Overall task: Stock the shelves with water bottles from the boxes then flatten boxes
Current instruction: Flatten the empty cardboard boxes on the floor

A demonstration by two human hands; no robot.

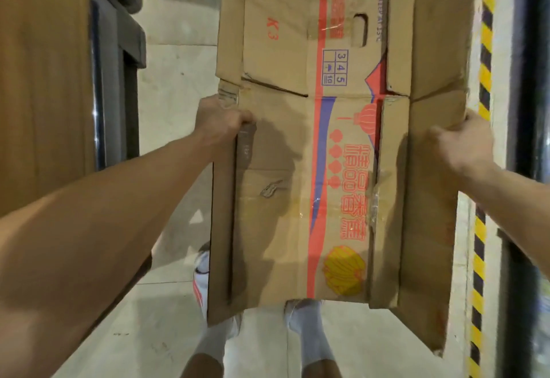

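— While the box (282, 154) hangs in the air between the two arms, what are the hands doing with it?

— Both grip it. The left hand (221, 120) is clenched on the box's left edge, its fingers (248, 117) curled tight over a folded side flap, knuckles toward the camera. The right hand (464, 142) clasps the right edge; its thumb lies on the near face, and its other fingers are hidden behind the cardboard.

— And how does the box lie?

— It looks collapsed and opened out, its printed face toward the person, with red and blue bands, red characters and a yellow banana picture near the lower edge. A handle hole (360, 30) shows in the upper panel. The flaps stand loose along both sides.

— What is around it?

— A pale tiled floor (175, 80) lies below. A wooden panel (38, 80) stands on the left, and a strip of yellow-and-black tape (485, 65) runs along the right, beside a dark post (532, 80).

— Does anything get in the way?

— The box covers most of the person's legs; only the white socks (309, 333) show under its lower edge, and a white shoe (201, 270) peeks out beside its left edge.
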